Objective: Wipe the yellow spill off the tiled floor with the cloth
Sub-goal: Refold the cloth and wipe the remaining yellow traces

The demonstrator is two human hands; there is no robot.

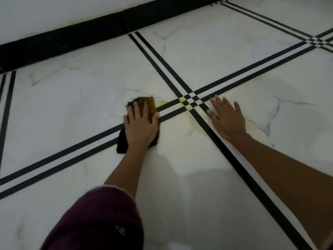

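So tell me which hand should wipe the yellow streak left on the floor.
Left. The left hand presses the cloth right beside the yellow streak; the right hand lies flat on the floor, holding nothing.

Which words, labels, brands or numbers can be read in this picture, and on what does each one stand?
No text can be read.
Small pale mark on the maroon garment: too blurred to tell whether it is lettering.
The cloth, the tiled floor and the black skirting: no writing.
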